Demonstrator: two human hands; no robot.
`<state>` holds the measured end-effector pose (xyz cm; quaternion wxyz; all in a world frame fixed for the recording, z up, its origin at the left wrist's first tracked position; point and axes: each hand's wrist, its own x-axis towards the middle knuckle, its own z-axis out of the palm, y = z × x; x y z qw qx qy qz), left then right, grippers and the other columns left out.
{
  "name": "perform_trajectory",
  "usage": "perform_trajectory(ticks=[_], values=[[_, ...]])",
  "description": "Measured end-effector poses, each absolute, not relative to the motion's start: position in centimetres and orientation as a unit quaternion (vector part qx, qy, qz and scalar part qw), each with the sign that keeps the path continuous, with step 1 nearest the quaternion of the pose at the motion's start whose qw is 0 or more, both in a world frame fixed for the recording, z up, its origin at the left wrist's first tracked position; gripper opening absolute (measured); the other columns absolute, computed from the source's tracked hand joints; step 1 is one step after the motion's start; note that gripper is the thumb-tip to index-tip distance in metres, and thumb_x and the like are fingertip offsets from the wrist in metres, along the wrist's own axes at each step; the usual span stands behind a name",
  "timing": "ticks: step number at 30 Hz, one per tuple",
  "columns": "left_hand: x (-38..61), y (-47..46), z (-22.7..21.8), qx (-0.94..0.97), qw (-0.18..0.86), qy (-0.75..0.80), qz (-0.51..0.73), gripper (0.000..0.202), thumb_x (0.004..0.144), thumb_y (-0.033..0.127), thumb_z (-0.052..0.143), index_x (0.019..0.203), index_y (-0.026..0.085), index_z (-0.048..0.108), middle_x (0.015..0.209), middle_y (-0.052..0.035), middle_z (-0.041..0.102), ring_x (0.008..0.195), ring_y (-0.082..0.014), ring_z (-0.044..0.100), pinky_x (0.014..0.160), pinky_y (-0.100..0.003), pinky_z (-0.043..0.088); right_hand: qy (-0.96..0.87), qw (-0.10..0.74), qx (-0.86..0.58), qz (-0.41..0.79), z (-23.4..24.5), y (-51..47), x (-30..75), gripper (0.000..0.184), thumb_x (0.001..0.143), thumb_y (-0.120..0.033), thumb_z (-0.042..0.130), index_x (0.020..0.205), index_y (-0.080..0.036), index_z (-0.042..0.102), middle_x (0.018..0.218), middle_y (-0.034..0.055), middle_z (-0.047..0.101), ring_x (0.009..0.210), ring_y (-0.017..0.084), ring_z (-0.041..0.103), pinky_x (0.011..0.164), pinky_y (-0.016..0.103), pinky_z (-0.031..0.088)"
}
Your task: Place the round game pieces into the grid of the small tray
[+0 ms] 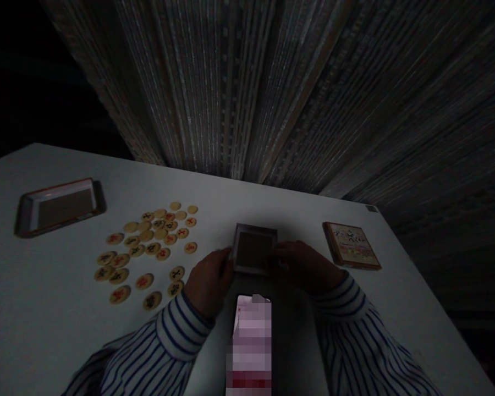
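A small square box tray (253, 250) with a pale rim and brown inside rests on the white table (45, 308) straight ahead. My left hand (208, 283) grips its left edge, fingers curled. On the opposite edge my right hand (303, 267) holds the box the same way. Both sleeves are white with dark stripes. Several round wooden game discs (148, 247) with red or black marks lie scattered to the left of my left hand.
A rectangular tray (60, 206) with a dark inside sits at the far left. A square printed box lid (351, 245) lies to the right. A lit phone (251, 344) is between my forearms. Striped curtains (272, 93) hang behind the table.
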<state>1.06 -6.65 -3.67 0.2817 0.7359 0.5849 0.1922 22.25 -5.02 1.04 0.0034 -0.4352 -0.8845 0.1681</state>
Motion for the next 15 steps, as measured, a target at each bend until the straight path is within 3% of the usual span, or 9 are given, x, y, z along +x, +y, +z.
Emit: perform_trajectory(ticks=[15], values=[[1.24,-6.6,-3.61,0.728,0.277,0.599,0.188,0.041,0.082,0.026,0.037,0.115,0.015,0.058,0.107,-0.0089,0.067,0.098,-0.0215,0.061,0.086,-0.033,0.047,-0.876,-0.042,-0.446,0.178,0.77,-4.5,21.96,0.012,0.078,-0.015,0.055,0.08,-0.019,0.067,0.082,0.0033,0.066,0.068,0.013,0.058,0.058,0.023,0.038]])
